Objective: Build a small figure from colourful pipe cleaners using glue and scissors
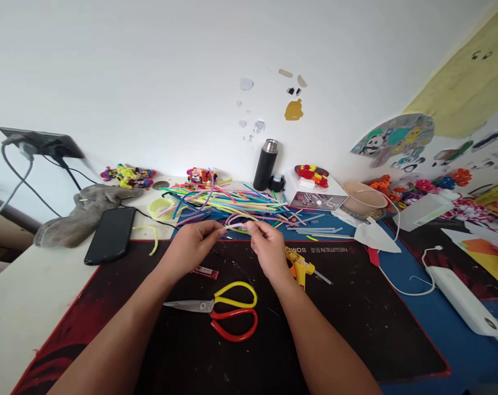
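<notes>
My left hand and my right hand are raised over a black desk mat, fingers pinched together. Between the fingertips they hold a short pale pipe cleaner, one end in each hand. Just behind the hands lies a heap of coloured pipe cleaners. Below my wrists, two pairs of scissors lie on the mat, one with yellow handles and one with red handles. A yellow glue gun rests right beside my right wrist.
A black phone and a grey soft toy lie at the left. A black flask stands at the wall. A white box, a bowl, a white power bank with cable, and craft pieces fill the right side.
</notes>
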Motion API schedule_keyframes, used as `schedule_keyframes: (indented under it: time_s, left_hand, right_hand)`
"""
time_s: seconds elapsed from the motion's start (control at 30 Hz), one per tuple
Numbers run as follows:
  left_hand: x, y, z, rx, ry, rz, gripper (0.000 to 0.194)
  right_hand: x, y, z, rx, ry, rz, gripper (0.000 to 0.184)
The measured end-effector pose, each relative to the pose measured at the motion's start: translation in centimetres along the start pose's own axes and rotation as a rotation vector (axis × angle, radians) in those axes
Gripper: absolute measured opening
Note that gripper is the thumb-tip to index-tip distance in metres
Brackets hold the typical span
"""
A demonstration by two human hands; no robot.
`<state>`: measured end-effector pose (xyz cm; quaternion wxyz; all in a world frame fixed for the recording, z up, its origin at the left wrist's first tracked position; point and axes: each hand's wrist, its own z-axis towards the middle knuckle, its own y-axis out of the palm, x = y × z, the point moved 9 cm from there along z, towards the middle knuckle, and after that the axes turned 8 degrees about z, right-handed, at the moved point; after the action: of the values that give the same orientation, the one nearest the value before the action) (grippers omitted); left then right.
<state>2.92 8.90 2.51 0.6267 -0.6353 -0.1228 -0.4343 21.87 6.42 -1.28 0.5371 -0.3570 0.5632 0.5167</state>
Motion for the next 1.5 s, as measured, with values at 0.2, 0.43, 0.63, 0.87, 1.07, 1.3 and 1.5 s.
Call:
schedule_keyframes:
  time_s: [0.2, 0.43, 0.63, 0.87, 1.07, 1.3, 1.5]
  left_hand:
    - [-0.5, 0.3, 0.1, 0.008, -0.087, -0.160, 0.048]
    - [-0.1, 1.9, -0.1, -0.082, -0.136, -0.288, 0.051]
    - [0.2, 2.1, -0.1, -0.105, -0.113, -0.216, 0.048]
    - [0.2, 2.2, -0.1, -0.117, -0.034, -0.206, 0.045]
    - [-0.7, 1.7, -0.2, -0.160, -0.102, -0.335, 0.048]
    - [-1.5, 0.5, 0.0, -0.161, -0.086, -0.240, 0.049]
    - [-3.0, -2.7, 0.4, 0.021, -0.109, -0.264, 0.049]
  right_hand:
    - [1.3, -1.1, 0.4, 0.087, 0.110, 0.208, 0.046]
    - [1.6, 0.5, -0.3, 0.003, 0.177, 0.228, 0.051]
    - [1.2, 0.8, -0.3, 0.002, 0.158, 0.238, 0.048]
    - [1.2, 0.4, -0.2, 0.027, 0.126, 0.217, 0.045]
    - [0.0, 0.1, -0.4, 0.012, 0.001, 0.050, 0.038]
    - [-1.0, -2.0, 0.1, 0.216, 0.054, 0.243, 0.048]
    - [-0.7, -3.1, 0.6, 0.253, 0.088, 0.315, 0.046]
